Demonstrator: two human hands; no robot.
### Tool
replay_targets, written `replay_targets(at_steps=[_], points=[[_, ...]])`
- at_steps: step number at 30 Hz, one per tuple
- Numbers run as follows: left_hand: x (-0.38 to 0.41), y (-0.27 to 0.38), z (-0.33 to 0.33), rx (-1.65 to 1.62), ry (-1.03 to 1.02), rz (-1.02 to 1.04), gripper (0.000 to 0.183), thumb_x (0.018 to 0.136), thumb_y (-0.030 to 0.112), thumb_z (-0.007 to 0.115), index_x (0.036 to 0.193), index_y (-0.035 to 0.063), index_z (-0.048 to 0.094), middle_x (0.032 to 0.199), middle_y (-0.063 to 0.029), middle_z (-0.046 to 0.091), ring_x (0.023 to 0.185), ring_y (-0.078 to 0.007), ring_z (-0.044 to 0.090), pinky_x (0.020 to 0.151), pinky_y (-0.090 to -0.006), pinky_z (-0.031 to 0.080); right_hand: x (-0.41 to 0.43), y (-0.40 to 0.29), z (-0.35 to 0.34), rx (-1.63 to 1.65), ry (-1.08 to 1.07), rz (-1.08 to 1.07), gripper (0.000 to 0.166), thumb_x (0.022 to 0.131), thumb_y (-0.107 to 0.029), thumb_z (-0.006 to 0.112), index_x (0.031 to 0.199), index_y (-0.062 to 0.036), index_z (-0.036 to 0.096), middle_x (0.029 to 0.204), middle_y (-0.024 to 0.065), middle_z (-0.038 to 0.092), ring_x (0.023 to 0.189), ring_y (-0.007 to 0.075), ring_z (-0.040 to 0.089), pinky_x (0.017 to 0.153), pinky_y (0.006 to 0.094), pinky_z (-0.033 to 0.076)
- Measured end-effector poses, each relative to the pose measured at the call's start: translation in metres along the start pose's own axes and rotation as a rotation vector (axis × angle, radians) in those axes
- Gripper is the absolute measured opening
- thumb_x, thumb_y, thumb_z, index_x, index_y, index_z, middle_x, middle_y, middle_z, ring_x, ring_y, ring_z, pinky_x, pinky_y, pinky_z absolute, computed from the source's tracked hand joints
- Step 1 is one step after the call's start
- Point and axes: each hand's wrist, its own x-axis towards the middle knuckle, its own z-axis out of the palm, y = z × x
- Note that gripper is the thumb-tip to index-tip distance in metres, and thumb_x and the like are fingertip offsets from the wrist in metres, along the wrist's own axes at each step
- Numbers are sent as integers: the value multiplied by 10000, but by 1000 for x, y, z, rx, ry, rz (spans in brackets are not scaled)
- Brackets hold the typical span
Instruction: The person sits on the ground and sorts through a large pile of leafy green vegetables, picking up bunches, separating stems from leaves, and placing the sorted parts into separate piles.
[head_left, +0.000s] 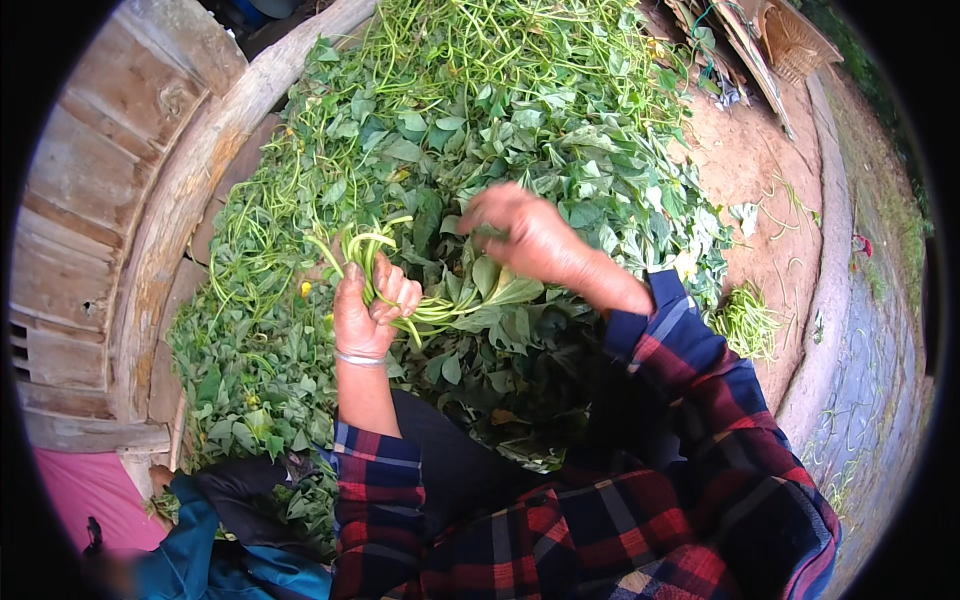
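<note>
My left hand (375, 300) is closed around a bunch of green leaf stems (367, 255), whose bent ends stick out above the fist. The rest of the stems run rightward below the fist, with a few leaves (506, 291) at their far end. Up and to the right, my right hand (517, 229) hovers over the leaves, blurred, with its fingers curled; whether it holds anything cannot be told. Both hands are over a large heap of leafy green vines (555, 142), which looks like sweet potato vine. A silvery bracelet circles my left wrist.
A small pile of cut stems (750, 322) lies on the earthen floor at right, near a raised edge (825, 262). Beyond is wet ground. A wicker basket (799, 41) stands upper right. A log (180, 180) and plank wall (82, 172) border the left. Another person's blue sleeve (195, 532) shows lower left.
</note>
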Motion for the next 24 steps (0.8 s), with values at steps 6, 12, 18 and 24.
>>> replay_targets(at_steps=[6, 12, 18, 24], points=[[6, -1, 5, -41, -36, -9, 435, 892, 523, 460, 715, 130, 400, 432, 79, 263, 363, -66, 200, 450, -246, 265, -6, -16, 30, 169, -318, -140, 271, 733, -81, 668, 998, -130, 638, 1093, 10, 583, 1105, 237, 479, 952, 415, 343], [8, -1, 0, -108, -48, -30, 399, 913, 455, 452, 741, 95, 440, 460, 56, 264, 377, -69, 211, 475, -253, 291, -4, -8, 17, 296, -404, -54, 166, 795, -147, 653, 957, -116, 637, 999, 4, 611, 1044, 211, 517, 942, 407, 320], [8, -1, 10, -22, 98, -39, 369, 924, 411, 456, 763, 80, 483, 471, 53, 274, 384, -69, 228, 463, -260, 287, -6, -11, 16, 132, -376, -74, 133, 796, -196, 626, 882, -95, 641, 864, 28, 620, 919, 214, 541, 865, 377, 348], [11, -3, 17, -32, 156, -56, 376, 930, 419, 453, 746, 91, 469, 466, 52, 272, 388, -65, 232, 452, -248, 273, 6, 6, 28, -328, -9, 248, 130, 759, -202, 586, 790, -82, 627, 770, 72, 619, 836, 242, 572, 819, 373, 403]])
